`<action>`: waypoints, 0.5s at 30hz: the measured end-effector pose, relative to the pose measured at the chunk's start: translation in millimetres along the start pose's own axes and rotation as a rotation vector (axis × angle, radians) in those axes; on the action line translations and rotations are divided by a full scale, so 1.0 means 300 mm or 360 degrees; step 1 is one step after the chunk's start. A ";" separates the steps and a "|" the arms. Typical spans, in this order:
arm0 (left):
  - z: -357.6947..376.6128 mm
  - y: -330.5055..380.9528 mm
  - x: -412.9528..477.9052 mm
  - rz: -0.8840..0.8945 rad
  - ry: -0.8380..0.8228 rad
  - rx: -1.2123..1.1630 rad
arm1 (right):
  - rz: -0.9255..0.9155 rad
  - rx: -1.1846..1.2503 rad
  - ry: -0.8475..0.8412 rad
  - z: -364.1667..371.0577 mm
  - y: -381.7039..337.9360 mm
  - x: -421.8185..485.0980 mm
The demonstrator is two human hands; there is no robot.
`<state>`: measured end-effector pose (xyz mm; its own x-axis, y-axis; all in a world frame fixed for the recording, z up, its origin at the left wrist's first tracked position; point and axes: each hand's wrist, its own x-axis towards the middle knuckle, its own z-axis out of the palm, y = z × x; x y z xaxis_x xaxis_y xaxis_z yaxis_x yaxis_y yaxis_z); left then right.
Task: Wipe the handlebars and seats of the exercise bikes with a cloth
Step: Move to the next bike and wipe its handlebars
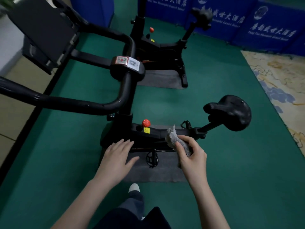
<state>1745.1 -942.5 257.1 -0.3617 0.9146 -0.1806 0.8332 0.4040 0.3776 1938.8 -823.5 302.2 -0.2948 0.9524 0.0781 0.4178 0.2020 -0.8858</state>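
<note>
- Right hand (192, 154) grips a grey cloth (175, 139), seemingly clear of the near bike's frame (155, 133).
- Left hand (118, 154) hovers, fingers straight, holding nothing.

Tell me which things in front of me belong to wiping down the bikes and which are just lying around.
Part of the job: cloth, gripped in the right hand; near bike's handlebars; near seat; far seat.

Just there: grey floor mat; red knob; pedal; blue banners; patterned carpet.
</note>
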 end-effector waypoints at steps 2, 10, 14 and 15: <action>-0.005 -0.012 0.027 -0.0009 0.0012 -0.0006 | -0.0023 0.0013 -0.0044 0.033 -0.014 0.045; -0.038 -0.071 0.015 -0.0219 0.0124 -0.0129 | -0.0285 0.0184 -0.0153 0.129 -0.143 0.193; -0.064 -0.120 -0.005 -0.0446 0.0216 -0.0171 | -0.0434 0.0313 -0.0285 0.186 -0.242 0.283; -0.071 -0.126 -0.009 -0.0502 0.0248 -0.0181 | -0.0470 0.0341 -0.0332 0.204 -0.267 0.304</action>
<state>1705.6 -959.8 262.7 -0.6603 0.7322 -0.1670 0.6217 0.6576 0.4255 1825.8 -766.7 352.2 -0.5523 0.7893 0.2682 0.1076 0.3865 -0.9160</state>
